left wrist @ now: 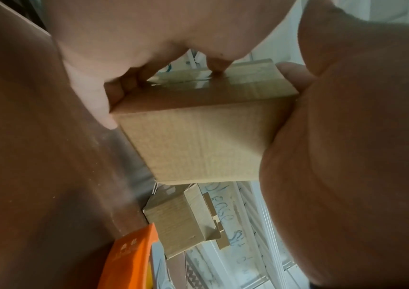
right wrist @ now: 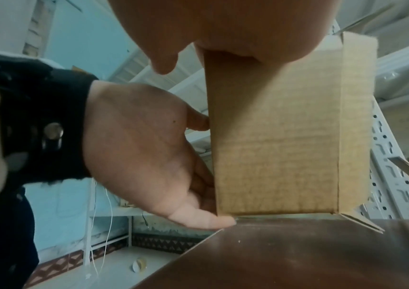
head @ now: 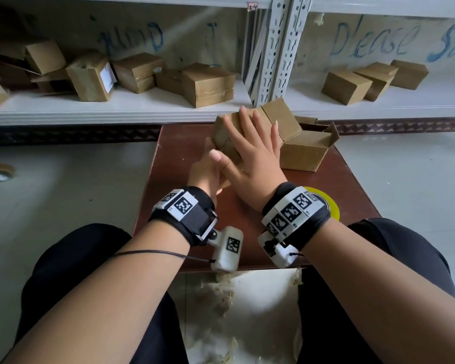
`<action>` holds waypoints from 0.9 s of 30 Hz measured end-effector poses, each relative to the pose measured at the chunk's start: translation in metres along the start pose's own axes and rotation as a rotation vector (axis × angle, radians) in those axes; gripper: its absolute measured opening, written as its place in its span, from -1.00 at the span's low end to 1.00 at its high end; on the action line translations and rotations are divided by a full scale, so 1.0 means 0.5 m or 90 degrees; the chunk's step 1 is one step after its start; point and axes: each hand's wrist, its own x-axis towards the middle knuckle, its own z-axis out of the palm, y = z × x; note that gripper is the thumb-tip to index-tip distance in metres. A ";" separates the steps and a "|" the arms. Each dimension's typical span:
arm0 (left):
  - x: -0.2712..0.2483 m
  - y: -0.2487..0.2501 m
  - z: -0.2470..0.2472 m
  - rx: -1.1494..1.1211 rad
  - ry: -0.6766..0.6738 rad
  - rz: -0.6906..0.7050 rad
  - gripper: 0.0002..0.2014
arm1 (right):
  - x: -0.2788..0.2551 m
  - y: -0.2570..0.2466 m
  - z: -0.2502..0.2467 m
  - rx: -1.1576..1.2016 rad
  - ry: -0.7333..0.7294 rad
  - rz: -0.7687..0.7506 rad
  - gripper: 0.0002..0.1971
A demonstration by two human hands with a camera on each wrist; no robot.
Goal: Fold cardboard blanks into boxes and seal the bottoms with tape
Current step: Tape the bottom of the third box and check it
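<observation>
- Both bare forearms are wearing black wrist bands [head: 195, 219] carrying white blocks printed with black square markers.
- A white camera housing [head: 227, 249] is hanging under each wrist.
- A thin black cord [head: 153, 252] is circling the left forearm.
- Black trousers [head: 71, 271] are covering both legs.

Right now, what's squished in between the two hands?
A small cardboard box sits between them. The left hand holds its near end, while the right hand lies flat on top. The head view shows it best.
</observation>
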 end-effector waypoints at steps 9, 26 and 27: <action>-0.002 -0.006 0.023 -0.111 0.019 -0.113 -0.29 | 0.021 0.023 -0.012 0.281 0.045 0.180 -0.72; -0.009 0.005 0.005 -0.144 0.052 -0.196 -0.66 | 0.034 0.057 0.023 0.366 0.051 0.086 -0.61; -0.008 0.006 0.003 -0.138 0.049 -0.193 -0.66 | 0.031 0.059 0.023 0.329 0.058 0.074 -0.55</action>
